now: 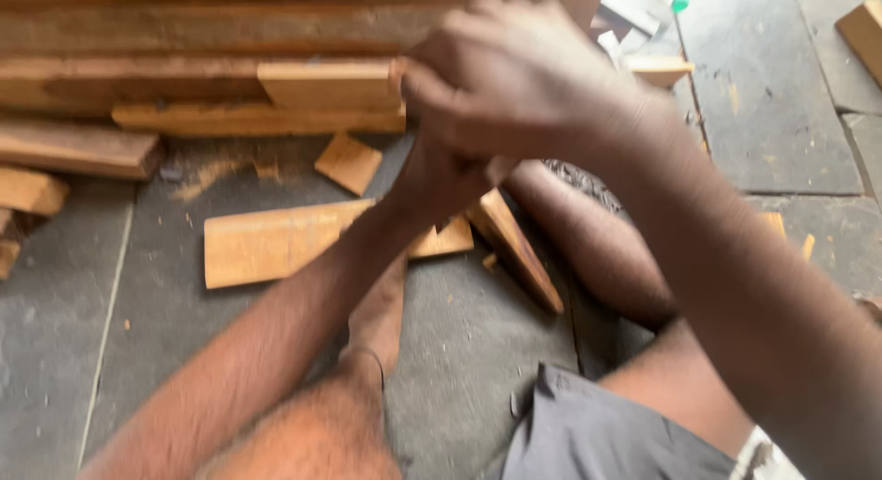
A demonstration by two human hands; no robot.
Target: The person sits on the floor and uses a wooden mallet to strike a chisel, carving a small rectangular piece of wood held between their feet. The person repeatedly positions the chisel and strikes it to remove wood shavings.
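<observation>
- Although motion blur smears most of the near view, grey shorts [597, 439] and bare legs can be made out at the bottom edge, folded on the grey stone floor [55, 351].
- Just past the knees, a long flat plank [276, 243] is seen lying on the floor, with a narrower wedge-shaped offcut [519, 250] tilted beside it and touching its right end.
- Above those, the left hand [441, 181] is tucked under the right hand [514, 76], both bunched together in one tight knot. How far either grip is closed can't be told, tbh: the fingers are hidden by the back of the right hand and by blur, and whatever might be held isn't shown.
- Right at the knuckles, a short wooden block [326, 83] is found resting against the lumber stack [184, 39]; it looks touched by the hands, or very nearly.
- A small square chip [347, 162] sits alone on the floor between block and plank.
- Risk, as a judgement only: with both hands crowded against the block and moving fast, fingers could get pinched between block and stack, or the block could be knocked off its ledge onto the legs below. The loose offcut by the shin could also be kicked.
</observation>
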